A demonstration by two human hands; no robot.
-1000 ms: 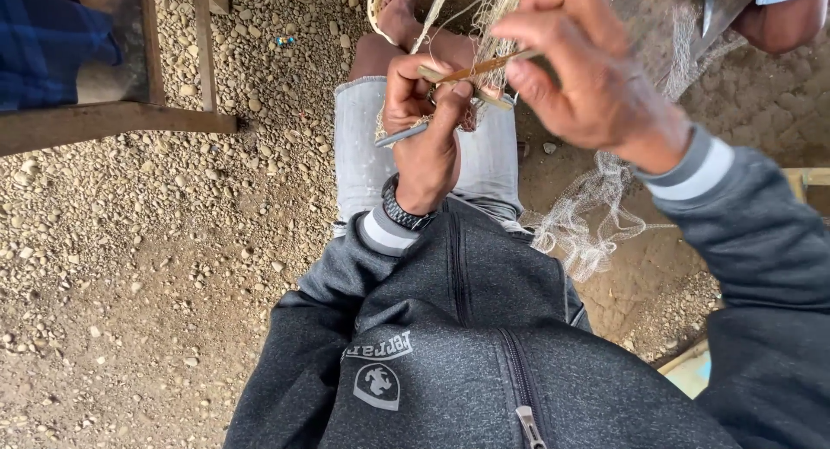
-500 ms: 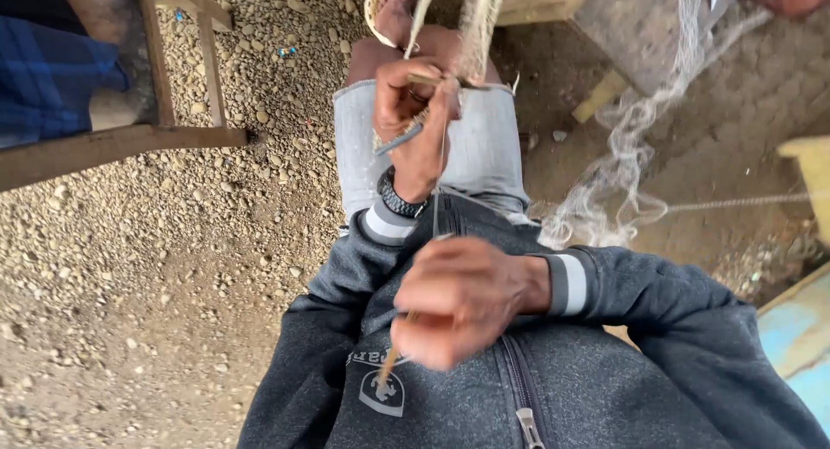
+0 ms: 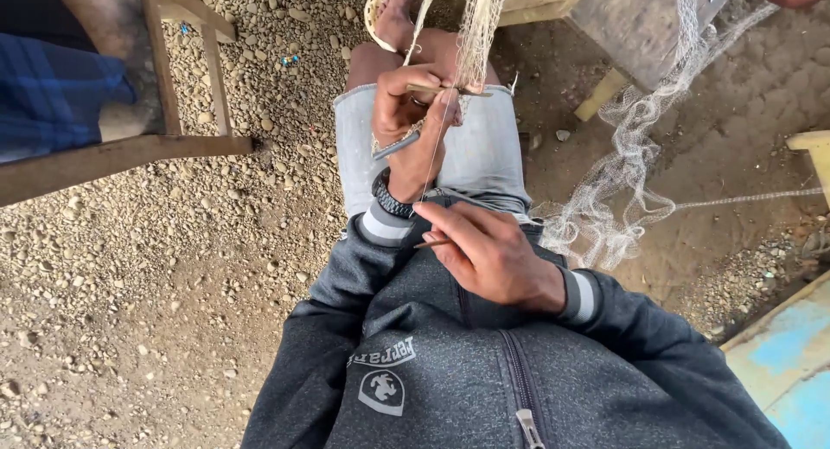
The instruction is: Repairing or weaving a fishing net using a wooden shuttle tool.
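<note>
The left hand [image 3: 411, 121] sits just below the hanging fishing net [image 3: 471, 25], fingers clamped on a thin wooden stick [image 3: 450, 90] and a grey tool [image 3: 398, 145]. Nearer the body than the net, the right hand [image 3: 488, 254] pinches a small netting needle [image 3: 430, 242], its twine [image 3: 437, 146] running up to the net. No containers show.

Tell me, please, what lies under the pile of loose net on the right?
The loose net rests on bare brown dirt, which shows through its mesh. Its upper part drapes over a grey block. What lies beneath the denser folds is covered.
</note>
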